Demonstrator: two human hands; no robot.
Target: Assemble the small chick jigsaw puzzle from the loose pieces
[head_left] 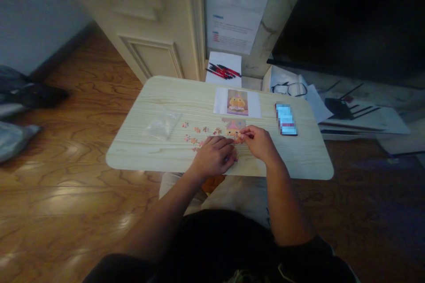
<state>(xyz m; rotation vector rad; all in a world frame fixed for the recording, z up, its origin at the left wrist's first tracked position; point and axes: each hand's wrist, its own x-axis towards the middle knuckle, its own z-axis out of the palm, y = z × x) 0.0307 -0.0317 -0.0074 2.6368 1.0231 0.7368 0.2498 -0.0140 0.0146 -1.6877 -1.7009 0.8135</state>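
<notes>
A partly joined jigsaw puzzle (233,126) with a yellow figure lies on the small table (299,159). At its lower right edge my right hand (260,142) pinches with thumb and forefinger; a small puzzle piece (240,137) appears to be between the tips. My left hand (214,154) rests on the table, its bent fingers reaching the puzzle's lower left edge and its thumb apart from them. What lies beneath that palm is hidden. Several loose puzzle pieces (197,130) are scattered to the left, some partly covered by the left hand.
Behind the puzzle lies a printed reference picture (237,102). A clear plastic bag (162,124) is on the table's left, a lit phone (286,119) on its right. Beyond the back edge are red and black pens (223,71) on paper and a white box (285,80) holding cables.
</notes>
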